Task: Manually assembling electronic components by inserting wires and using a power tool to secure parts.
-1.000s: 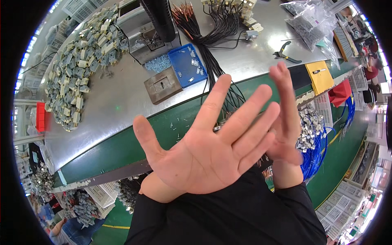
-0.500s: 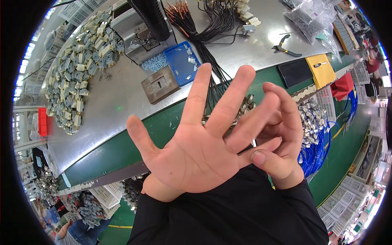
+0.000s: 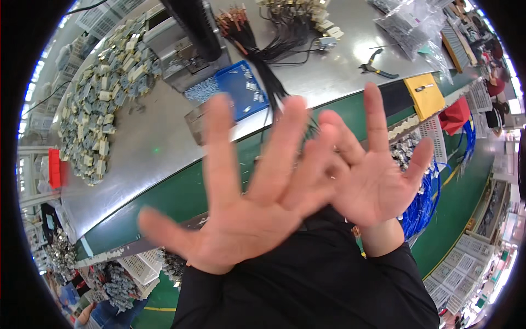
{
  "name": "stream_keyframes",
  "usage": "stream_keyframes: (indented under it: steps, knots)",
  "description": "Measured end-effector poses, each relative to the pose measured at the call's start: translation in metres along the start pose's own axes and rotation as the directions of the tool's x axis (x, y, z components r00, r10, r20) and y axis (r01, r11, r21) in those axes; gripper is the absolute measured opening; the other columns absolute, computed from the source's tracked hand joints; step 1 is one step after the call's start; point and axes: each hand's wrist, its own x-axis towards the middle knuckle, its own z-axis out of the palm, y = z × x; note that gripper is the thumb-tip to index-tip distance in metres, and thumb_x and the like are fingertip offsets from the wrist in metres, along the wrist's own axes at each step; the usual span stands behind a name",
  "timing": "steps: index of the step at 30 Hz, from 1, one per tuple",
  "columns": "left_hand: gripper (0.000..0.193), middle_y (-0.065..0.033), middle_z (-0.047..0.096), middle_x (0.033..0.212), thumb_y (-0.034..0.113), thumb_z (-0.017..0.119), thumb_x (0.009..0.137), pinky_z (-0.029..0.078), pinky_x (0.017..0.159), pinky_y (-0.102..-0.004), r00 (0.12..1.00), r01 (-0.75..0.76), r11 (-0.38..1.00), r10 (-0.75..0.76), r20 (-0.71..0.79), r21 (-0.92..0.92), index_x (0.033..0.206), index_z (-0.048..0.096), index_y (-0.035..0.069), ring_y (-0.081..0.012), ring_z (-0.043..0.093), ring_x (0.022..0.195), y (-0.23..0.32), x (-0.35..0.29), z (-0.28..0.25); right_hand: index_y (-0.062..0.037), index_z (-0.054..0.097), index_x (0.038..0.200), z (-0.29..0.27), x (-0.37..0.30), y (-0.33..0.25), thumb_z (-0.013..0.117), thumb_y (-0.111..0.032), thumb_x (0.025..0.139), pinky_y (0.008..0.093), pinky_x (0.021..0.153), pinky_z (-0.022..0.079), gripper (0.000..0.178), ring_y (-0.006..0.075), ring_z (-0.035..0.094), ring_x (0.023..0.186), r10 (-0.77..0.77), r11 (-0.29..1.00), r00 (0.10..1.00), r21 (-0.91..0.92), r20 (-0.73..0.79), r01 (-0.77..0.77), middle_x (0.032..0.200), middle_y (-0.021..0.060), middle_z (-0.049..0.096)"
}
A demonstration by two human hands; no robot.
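My left hand (image 3: 246, 219) is raised palm up with its fingers and thumb spread wide, blurred by motion, and nothing is in it. To its right is my right hand (image 3: 372, 189), also palm up with fingers apart and holding nothing. The little-finger sides of both hands overlap or touch in the middle; the blur hides which. Beyond the fingertips lie a blue tray (image 3: 241, 82) with small metal pieces and a brown metal block (image 3: 195, 125), partly covered by my left fingers. A bundle of black cables (image 3: 271, 79) runs down behind the hands.
A pile of grey and cream connectors (image 3: 98, 109) covers the bench's left side, beside a machine (image 3: 186, 60). Cutting pliers (image 3: 378, 66), a plastic bag (image 3: 411, 27) and a yellow pad (image 3: 424, 96) lie at right. Blue cables (image 3: 419, 205) hang at the bench's near right side.
My right hand has let go of the left hand's little finger and spread its fingers. My left hand has shifted left and tilted. The view has moved slightly.
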Motion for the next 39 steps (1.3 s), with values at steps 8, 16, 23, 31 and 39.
stream_keyframes:
  steps: [8,16,23,31,39]
  knots:
    - [0.117,-0.0379,0.027,0.163,0.071,0.074,0.083,0.026,0.124,-0.0619,0.973,-0.186,0.067,0.155,0.174,0.98,0.162,0.024,0.002,-0.0483,0.032,0.153,0.034,-0.003,-0.016,-0.0407,-0.023,0.164,0.028,0.008,0.005,0.026,-0.076,0.104,0.0682,0.125,-0.008,0.086,0.0351,-0.019,0.162,-0.017,0.986,0.999,0.167,-0.033,0.022,0.173,0.0122,-0.028]
    - [0.096,-0.0334,0.039,0.16,0.016,0.095,0.074,0.044,0.117,-0.0498,0.954,-0.248,-0.098,0.148,0.261,0.964,0.153,0.045,-0.006,-0.0431,0.048,0.146,0.016,-0.001,-0.025,-0.0436,-0.033,0.159,0.031,0.013,0.011,0.018,-0.085,0.099,0.07,0.124,-0.009,0.089,0.0332,-0.022,0.161,0.017,1.0,0.987,-0.004,0.161,-0.016,0.171,0.0145,-0.032]
    - [0.101,-0.0289,0.038,0.161,0.01,0.094,0.075,0.054,0.108,-0.0464,0.938,-0.242,0.012,0.26,0.23,0.97,0.156,0.035,-0.005,-0.0374,0.06,0.133,0.011,-0.004,-0.02,-0.0444,-0.036,0.156,0.033,0.022,0.029,0.015,-0.091,0.093,0.0692,0.124,-0.007,0.094,0.0373,-0.024,0.16,0.025,0.995,0.967,-0.096,0.255,0.0,0.169,0.0231,-0.033]
    - [0.111,-0.0269,0.035,0.162,0.011,0.095,0.073,0.058,0.101,-0.0424,0.932,-0.23,-0.003,0.286,0.222,0.973,0.159,0.026,-0.005,-0.0332,0.064,0.124,0.019,-0.011,-0.018,-0.0424,-0.037,0.156,0.034,0.035,0.046,0.016,-0.092,0.092,0.0692,0.123,-0.007,0.097,0.0423,-0.025,0.159,0.011,0.988,0.936,-0.149,0.352,0.044,0.166,0.0287,-0.034]
    - [0.104,-0.0255,0.043,0.157,0.008,0.086,0.076,0.058,0.096,-0.0399,0.893,-0.237,0.056,0.406,0.195,0.97,0.159,0.025,-0.005,-0.0271,0.068,0.111,0.02,-0.021,-0.019,-0.0401,-0.038,0.156,0.039,0.04,0.05,0.015,-0.093,0.091,0.0637,0.125,-0.005,0.099,0.0431,-0.025,0.159,0.08,0.997,0.945,-0.02,0.318,-0.078,0.166,0.0276,-0.035]
